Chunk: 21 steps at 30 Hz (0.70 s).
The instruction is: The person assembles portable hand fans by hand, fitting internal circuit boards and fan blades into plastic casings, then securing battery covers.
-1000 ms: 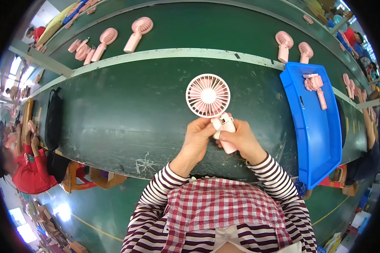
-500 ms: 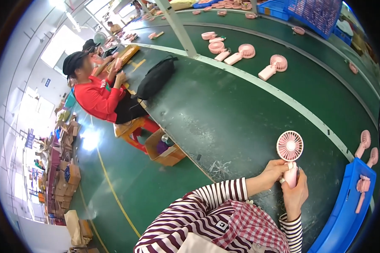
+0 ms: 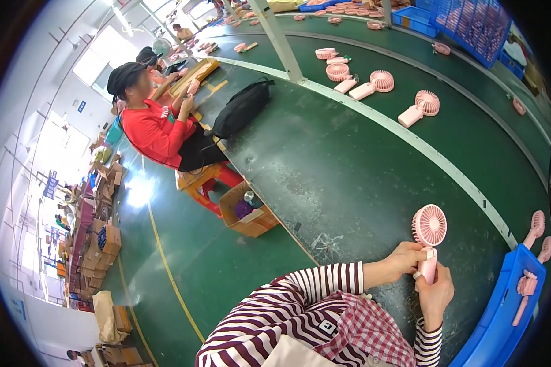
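pink plastic round-headed fan [image 3: 429, 233], lower right: long axis running up-frame; left hand [image 3: 405, 259] pinching upper handle, right hand [image 3: 437, 293] gripping lower.

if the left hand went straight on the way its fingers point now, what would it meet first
Past the fan it holds, the left hand would probably meet the white rail first; the hand's height is unclear, so it might pass over.
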Available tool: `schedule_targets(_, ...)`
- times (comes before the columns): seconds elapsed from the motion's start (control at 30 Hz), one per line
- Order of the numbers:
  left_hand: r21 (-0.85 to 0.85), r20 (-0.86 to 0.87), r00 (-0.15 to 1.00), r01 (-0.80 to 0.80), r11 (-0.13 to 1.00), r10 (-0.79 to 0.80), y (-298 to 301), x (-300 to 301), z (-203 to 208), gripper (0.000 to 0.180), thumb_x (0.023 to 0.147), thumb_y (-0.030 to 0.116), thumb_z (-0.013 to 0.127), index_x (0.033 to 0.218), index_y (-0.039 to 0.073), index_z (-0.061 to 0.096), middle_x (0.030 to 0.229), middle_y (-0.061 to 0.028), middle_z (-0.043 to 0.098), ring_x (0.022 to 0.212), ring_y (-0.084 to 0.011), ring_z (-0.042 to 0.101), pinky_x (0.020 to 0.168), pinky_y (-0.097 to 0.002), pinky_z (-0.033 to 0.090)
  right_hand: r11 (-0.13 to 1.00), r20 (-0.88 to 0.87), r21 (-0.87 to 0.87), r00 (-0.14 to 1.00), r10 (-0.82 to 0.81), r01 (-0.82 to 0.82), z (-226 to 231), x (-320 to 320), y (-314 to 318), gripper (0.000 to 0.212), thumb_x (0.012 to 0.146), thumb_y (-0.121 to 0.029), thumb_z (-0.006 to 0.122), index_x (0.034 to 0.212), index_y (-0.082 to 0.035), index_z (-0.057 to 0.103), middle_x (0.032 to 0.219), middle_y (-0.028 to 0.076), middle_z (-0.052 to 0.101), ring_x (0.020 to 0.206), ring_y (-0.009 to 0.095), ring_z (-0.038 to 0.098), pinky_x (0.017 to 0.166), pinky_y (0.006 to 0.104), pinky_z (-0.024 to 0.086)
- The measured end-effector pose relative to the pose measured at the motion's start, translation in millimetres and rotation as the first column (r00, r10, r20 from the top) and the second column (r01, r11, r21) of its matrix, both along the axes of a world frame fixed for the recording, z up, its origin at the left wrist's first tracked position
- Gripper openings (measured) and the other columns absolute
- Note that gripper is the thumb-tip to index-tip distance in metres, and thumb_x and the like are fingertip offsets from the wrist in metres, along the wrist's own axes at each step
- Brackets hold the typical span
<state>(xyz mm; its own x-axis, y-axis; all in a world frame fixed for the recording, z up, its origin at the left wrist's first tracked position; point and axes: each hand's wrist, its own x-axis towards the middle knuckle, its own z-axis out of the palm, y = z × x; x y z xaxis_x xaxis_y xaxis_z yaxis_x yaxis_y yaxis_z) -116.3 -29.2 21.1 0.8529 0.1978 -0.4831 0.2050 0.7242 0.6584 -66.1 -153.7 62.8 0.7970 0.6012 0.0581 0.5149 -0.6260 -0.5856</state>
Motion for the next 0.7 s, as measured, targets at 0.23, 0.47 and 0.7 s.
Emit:
schedule_targets(0.23,-0.076,0.159,0.967,0.214,0.974,-0.2,6,-3,-1,0.026,0.082,0.01,0.057,0.107,0.005,0.052,0.099,-0.0054,0.058,0.091,-0.0176,0.058,0.079,-0.0354,0.049,0.989,-0.255,0.13,0.966,-0.029,0.064,-11,10,-10,0.035,0.062,-0.015,0.069,0.093,0.002,0.061,0.073,0.01,0.06,0.061,0.018,0.058,0.059,0.0299,0.046)
schedule_targets(0.47,-0.163,0.258,0.94,0.269,0.949,-0.222,8,-7,4,0.034,0.08,0.007,0.06,0.112,0.004,0.048,0.103,-0.0076,0.057,0.097,-0.0216,0.058,0.083,-0.0425,0.049,0.95,-0.565,0.297,0.82,0.091,0.099,-12,17,-17,0.033,0.067,-0.007,0.065,0.096,0.006,0.06,0.073,0.005,0.06,0.061,0.009,0.054,0.055,0.0223,0.045)
schedule_targets(0.7,-0.092,0.209,0.951,0.25,0.964,-0.227,7,-8,2,0.034,0.079,0.01,0.063,0.111,0.004,0.051,0.101,-0.009,0.06,0.094,-0.0224,0.06,0.08,-0.0422,0.051,0.921,-0.656,0.368,0.737,0.161,0.126,-14,19,-21,0.032,0.069,-0.005,0.064,0.098,0.008,0.059,0.073,0.004,0.06,0.059,0.007,0.052,0.054,0.0201,0.044)
